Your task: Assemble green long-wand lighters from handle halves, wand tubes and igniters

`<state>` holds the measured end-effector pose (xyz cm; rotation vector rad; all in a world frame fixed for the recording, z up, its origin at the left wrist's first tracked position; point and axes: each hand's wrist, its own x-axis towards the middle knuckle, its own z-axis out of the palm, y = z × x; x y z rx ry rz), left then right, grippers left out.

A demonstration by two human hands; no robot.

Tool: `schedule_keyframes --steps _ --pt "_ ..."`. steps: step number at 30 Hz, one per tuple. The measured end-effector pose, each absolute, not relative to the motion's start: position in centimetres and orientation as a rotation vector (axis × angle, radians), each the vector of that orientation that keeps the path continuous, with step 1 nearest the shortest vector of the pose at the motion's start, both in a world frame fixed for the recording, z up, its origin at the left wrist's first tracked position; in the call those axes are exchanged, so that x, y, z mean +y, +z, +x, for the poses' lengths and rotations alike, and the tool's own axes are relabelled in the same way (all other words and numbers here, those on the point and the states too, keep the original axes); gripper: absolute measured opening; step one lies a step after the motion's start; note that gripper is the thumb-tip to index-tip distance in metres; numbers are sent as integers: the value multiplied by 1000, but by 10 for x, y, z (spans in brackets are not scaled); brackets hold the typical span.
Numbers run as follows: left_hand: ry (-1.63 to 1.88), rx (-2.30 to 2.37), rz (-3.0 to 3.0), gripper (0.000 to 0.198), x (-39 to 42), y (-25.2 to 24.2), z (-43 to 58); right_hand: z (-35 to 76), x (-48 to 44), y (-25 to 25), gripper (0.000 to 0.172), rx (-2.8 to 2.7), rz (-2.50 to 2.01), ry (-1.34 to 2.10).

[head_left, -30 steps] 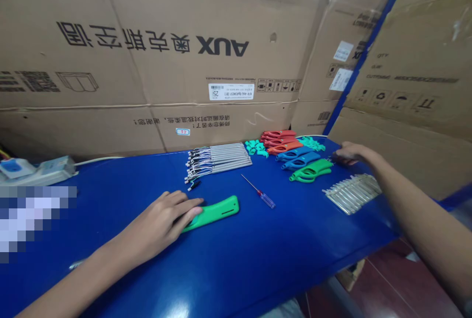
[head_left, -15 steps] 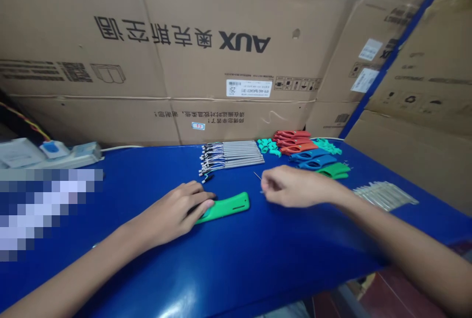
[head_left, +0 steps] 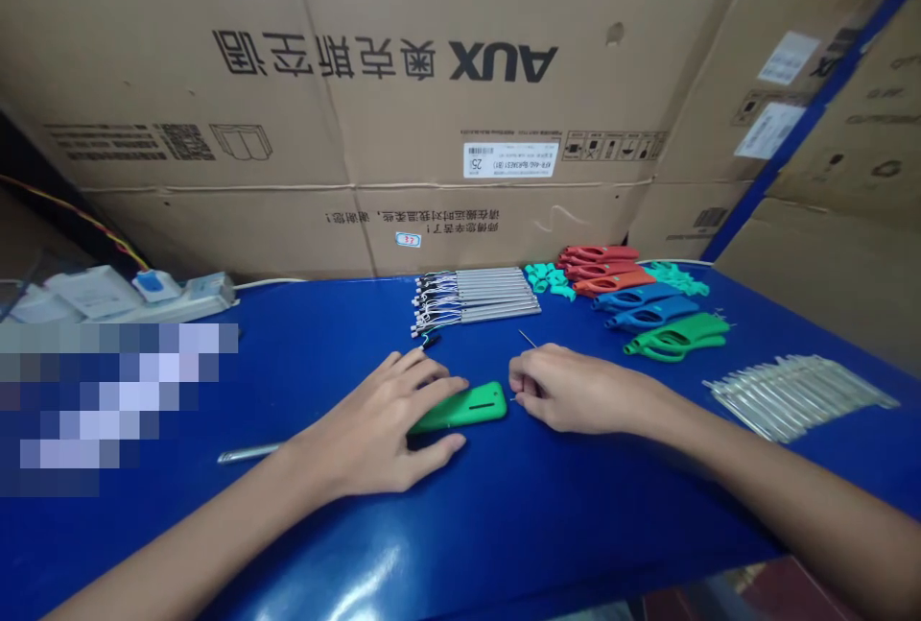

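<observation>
In the head view, a long green plastic handle [head_left: 460,408] lies at lower centre on the table, its long axis running nearly left to right, rising slightly toward the right. The left hand [head_left: 366,419] covers its left end, fingers spread over the top and thumb below, clasping it against the table. The right hand [head_left: 576,391] is nearer the handle's free right end, just beside it but not touching. Its fingertips pinch together on a thin steel screwdriver shaft [head_left: 528,339], which points up and left. Beyond them, a bundle of grey metal rods with fine wires [head_left: 475,298] lies at upper centre, and a row of red, blue and green handles [head_left: 648,314] lies to the upper right.
</observation>
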<state>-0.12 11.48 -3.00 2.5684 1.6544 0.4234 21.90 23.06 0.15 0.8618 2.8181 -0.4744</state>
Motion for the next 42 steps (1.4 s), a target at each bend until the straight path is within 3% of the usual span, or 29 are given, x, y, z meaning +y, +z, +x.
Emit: schedule_keyframes --steps 7,15,18,22,42 --pt "418 1582 2529 34 115 -35 -5 219 233 -9 5 2876 801 -619" --pt "425 1535 2553 32 111 -34 -6 219 234 -10 10 2989 706 -642" --pt "421 1541 2547 32 111 -33 -5 218 237 -11 9 3029 759 -838" --pt "408 1535 2535 33 112 -31 -6 217 238 -12 20 3095 672 -1029" --pt "391 1523 2546 34 112 -30 -6 219 235 -7 17 3144 469 -1073"
